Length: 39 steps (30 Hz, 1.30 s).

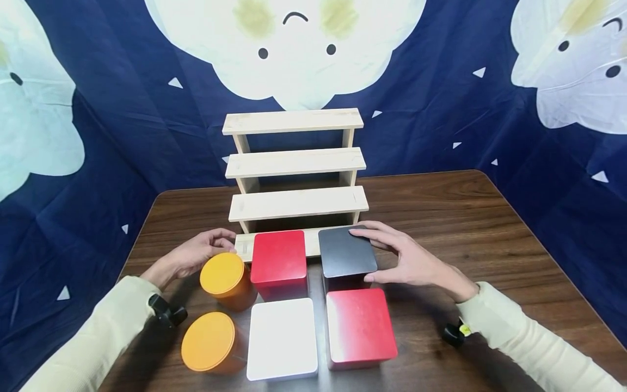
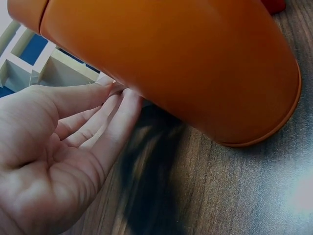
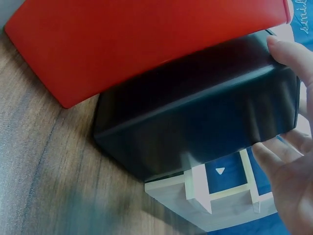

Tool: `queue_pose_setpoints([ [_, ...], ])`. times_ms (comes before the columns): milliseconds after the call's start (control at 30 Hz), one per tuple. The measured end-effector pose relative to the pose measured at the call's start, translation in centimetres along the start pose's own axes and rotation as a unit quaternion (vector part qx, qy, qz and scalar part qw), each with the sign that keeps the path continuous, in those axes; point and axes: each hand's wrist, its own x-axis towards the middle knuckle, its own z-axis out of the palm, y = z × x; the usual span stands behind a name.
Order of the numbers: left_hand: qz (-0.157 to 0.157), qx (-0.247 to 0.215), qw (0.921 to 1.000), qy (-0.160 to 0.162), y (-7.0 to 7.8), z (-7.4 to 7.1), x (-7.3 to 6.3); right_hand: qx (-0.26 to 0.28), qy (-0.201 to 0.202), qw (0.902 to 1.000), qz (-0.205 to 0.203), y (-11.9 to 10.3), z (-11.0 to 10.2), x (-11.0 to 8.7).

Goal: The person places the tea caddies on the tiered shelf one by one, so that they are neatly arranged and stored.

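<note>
My left hand [image 1: 203, 251] reaches behind the rear orange canister [image 1: 222, 273], its thumb and fingers pinching the left end of the lowest step of a wooden stepped stand [image 1: 245, 247]. In the left wrist view the orange canister [image 2: 186, 63] partly hides those fingertips. My right hand [image 1: 401, 253] holds a black square tin [image 1: 346, 251] near its top, thumb on one side and fingers on another. The right wrist view shows the black tin [image 3: 205, 117] tall and upright, beside a red tin [image 3: 137, 44] and against the stand's front [image 3: 171, 183].
A red square tin [image 1: 279, 256] stands before the lowest step. Nearer are a second orange canister [image 1: 208, 342], a white square tin [image 1: 282, 338] and another red tin [image 1: 360, 325]. All stand on a brown wooden table [image 1: 431, 201], with blue cloud-patterned cloth [image 1: 196, 136] behind.
</note>
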Motion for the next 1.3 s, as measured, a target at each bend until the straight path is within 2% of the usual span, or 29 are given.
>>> queue_pose_setpoints([
  [733,-0.002,0.019,0.9997,0.015,0.2,0.3,0.1,0.005,0.048,0.9988,-0.01,-3.0,-3.4,0.0],
  [1133,0.004,0.032,0.9994,0.016,0.1,0.2,0.1,0.024,0.08,0.9932,-0.08,-4.1,-5.1,1.3],
  [1300,0.004,0.037,0.9991,0.019,0.1,0.2,0.2,0.022,0.088,0.9921,-0.087,-4.7,-6.0,2.1],
])
